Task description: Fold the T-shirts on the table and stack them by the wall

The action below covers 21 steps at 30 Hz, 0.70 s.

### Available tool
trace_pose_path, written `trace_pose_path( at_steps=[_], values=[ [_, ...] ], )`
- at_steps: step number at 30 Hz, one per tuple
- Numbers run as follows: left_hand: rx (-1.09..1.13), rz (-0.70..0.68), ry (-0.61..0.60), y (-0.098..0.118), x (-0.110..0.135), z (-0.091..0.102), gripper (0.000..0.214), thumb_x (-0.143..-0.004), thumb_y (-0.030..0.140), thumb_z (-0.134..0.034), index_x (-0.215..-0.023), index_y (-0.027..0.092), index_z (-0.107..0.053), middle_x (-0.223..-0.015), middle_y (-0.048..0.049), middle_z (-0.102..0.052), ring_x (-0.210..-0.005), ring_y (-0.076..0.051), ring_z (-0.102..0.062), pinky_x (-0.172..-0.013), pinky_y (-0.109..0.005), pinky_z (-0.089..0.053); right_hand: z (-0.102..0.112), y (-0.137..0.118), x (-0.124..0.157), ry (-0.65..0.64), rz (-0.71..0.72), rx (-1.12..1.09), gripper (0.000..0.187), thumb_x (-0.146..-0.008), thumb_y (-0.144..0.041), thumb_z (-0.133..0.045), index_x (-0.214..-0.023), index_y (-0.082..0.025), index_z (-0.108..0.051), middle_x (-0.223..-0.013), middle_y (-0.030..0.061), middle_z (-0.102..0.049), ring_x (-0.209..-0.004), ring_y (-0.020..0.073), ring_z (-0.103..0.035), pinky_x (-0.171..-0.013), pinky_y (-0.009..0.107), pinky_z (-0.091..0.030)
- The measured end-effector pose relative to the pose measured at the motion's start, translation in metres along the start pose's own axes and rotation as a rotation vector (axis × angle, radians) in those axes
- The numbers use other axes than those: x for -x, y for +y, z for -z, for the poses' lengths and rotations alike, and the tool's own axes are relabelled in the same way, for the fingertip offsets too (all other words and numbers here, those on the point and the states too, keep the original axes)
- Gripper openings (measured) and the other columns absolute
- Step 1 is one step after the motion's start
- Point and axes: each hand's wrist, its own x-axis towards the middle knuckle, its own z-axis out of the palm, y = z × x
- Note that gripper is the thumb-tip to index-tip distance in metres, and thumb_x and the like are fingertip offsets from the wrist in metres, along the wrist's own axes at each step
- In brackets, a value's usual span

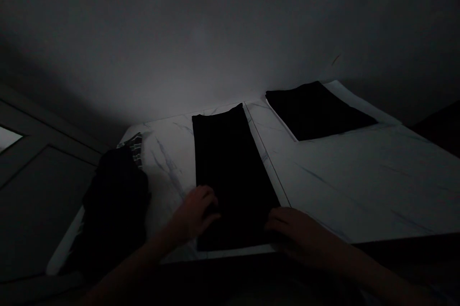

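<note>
A long, flat folded black garment (230,162), its kind not clear in the dim light, lies lengthwise on the white marbled table (341,176). My left hand (199,210) rests at the garment's left edge near the front, thumb and curved fingers apart. At its near right corner, my right hand (296,232) has its fingers together over the edge, and the thumb is hidden. The near edge of the cloth lies close to the table's front edge.
Another folded black garment (316,109) lies on a white piece (341,90) at the back right. A heap of dark clothes (115,191), with a striped piece (135,147), lies on the left. A grey wall (201,47) stands behind the table.
</note>
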Motion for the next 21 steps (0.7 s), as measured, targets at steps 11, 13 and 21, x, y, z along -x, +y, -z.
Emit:
trace_pose_path(
  at_steps=[11, 13, 21],
  values=[
    [-0.365, -0.034, 0.183, 0.014, 0.089, -0.053, 0.052, -0.081, -0.002, -0.042, -0.125, 0.020, -0.060, -0.121, -0.0119, -0.066, -0.114, -0.025, -0.061, -0.096, -0.040, -0.053, -0.017, 0.029, 0.017, 0.086, 0.138, 0.013, 0.050, -0.088, -0.006, -0.047, -0.132, -0.026, -0.060, -0.133, 0.0087, -0.064, -0.125, 0.0188, -0.056, -0.103, 0.037, -0.050],
    [-0.373, -0.072, 0.168, 0.011, 0.080, -0.053, 0.044, -0.083, 0.000, -0.045, -0.119, 0.019, -0.062, -0.114, -0.0119, -0.068, -0.107, -0.024, -0.063, -0.093, -0.040, -0.054, -0.020, 0.030, 0.011, 0.117, 0.136, 0.055, 0.051, -0.084, 0.000, -0.044, -0.126, -0.023, -0.063, -0.125, 0.0102, -0.067, -0.118, 0.0189, -0.060, -0.098, 0.036, -0.052],
    [0.229, -0.073, -0.034, 0.046, 0.075, -0.022, 0.033, -0.086, 0.008, -0.043, -0.104, 0.026, -0.064, -0.114, -0.0035, -0.070, -0.113, -0.020, -0.060, -0.105, -0.036, -0.046, 0.004, 0.015, 0.034, 0.032, -0.021, -0.022, 0.046, -0.059, -0.002, -0.047, -0.096, -0.023, -0.066, -0.099, 0.0069, -0.069, -0.095, 0.0218, -0.065, -0.084, 0.037, -0.054]
  ],
)
